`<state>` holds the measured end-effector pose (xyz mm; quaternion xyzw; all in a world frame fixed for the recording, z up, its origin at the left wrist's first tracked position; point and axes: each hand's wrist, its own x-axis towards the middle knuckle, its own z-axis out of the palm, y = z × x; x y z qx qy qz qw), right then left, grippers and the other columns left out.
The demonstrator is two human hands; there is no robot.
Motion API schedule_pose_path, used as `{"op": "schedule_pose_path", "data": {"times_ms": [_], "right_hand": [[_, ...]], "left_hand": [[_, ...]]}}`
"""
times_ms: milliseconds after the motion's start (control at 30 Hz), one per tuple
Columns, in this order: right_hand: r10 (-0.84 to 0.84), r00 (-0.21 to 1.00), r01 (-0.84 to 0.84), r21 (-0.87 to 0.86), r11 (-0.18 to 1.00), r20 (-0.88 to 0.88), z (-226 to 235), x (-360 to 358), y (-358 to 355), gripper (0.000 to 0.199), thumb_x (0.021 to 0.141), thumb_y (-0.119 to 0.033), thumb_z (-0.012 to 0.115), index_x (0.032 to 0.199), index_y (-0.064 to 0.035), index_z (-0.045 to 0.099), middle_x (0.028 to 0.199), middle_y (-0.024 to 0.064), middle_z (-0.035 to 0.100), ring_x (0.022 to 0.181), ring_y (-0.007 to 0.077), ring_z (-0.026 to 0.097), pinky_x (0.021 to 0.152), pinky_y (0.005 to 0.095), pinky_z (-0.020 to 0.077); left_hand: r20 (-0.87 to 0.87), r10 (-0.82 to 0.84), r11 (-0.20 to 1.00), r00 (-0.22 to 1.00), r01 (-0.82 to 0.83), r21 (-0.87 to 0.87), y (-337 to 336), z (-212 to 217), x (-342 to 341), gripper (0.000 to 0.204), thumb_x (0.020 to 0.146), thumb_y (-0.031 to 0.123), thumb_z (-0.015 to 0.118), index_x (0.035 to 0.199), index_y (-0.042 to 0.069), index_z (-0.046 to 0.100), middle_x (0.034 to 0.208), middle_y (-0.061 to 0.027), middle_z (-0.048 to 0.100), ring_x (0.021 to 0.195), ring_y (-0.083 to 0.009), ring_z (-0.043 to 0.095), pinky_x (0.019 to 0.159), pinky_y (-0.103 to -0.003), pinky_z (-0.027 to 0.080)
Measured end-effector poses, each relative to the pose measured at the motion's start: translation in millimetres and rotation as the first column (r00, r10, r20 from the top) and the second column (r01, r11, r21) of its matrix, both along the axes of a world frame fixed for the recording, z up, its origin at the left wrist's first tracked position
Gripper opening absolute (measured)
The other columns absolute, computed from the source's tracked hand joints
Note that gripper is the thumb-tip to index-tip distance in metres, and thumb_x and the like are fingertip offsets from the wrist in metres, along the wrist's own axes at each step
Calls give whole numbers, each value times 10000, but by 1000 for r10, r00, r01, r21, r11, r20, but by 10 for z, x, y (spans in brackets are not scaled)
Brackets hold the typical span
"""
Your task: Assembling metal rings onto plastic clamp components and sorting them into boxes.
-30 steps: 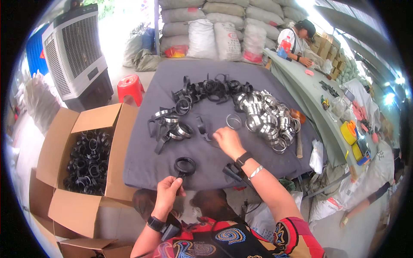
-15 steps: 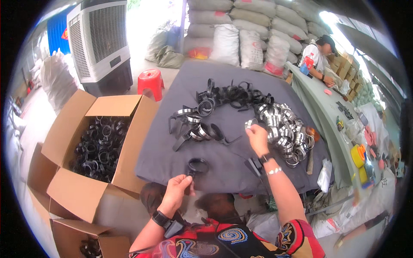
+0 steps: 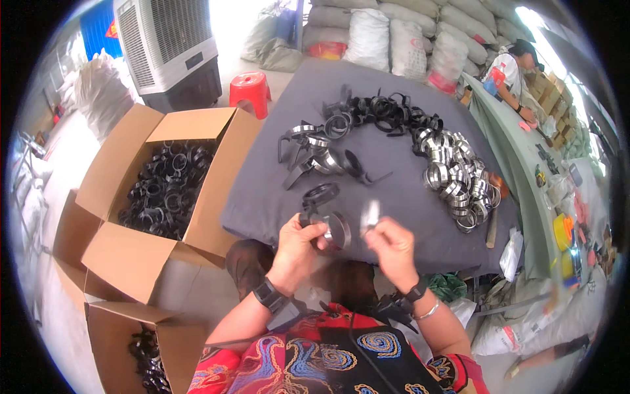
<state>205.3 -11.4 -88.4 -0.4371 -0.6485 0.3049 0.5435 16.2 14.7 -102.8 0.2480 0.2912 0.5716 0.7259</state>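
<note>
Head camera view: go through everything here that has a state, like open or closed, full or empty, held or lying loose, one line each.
Left hand: closed on a black ring.
Right hand: pinching a silver ring.
Big cardboard box: flaps open, partly filled with black parts.
Small cardboard box: open, black parts inside.
Silver rings: loose heap on the grey mat.
Black rings: loose heap on the mat.

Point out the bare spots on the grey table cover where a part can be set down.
Free: the near right stretch of the grey table cover, between the right hand and the silver ring pile; also the far left corner beside the red stool. Crowded: the middle and far edge, under black rings and clamps, and before the left hand.
</note>
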Motion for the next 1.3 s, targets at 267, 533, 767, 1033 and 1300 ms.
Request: {"op": "schedule_pose_path", "data": {"times_ms": [267,533,767,1033,1300], "right_hand": [[-411,446,357,263,896,795,-134,657,400,172,832,-181,622,848,-10,614,768,159,578,747,357,610,643,444,479],[251,917,-389,-553,737,-311,241,-146,51,263,936,-210,537,1018,24,625,769,15,631,578,55,532,515,208,446],[273,958,-252,-198,947,85,294,-115,44,119,860,-65,626,958,-1,602,724,35,603,633,119,562,589,256,460],[-9,842,-44,86,995,539,147,10,192,136,805,-95,655,866,-4,575,770,148,609,663,331,603,588,384,474],[-49,727,136,-73,988,685,-52,-143,575,198,753,-165,687,783,17,616,727,192,629,737,376,623,653,435,494]], "left_hand": [[313,-223,975,923,203,94,-69,-113,-268,114,807,44,642,826,108,550,654,-3,476,504,-111,412,563,-254,337],[313,-273,961,910,247,122,-96,-136,-317,119,805,76,657,844,85,545,716,-50,546,504,-115,421,545,-261,321],[107,-57,996,993,63,-54,-194,-420,-617,277,920,310,522,820,52,521,757,-114,592,536,-182,491,579,-312,401],[-301,-58,995,952,79,58,-286,-558,-589,270,915,207,547,696,51,528,589,-49,540,489,-138,493,509,-257,401],[-539,-3,973,842,127,193,-209,-853,-542,263,920,181,546,697,42,536,636,-15,558,619,-96,507,625,-255,415]]}}
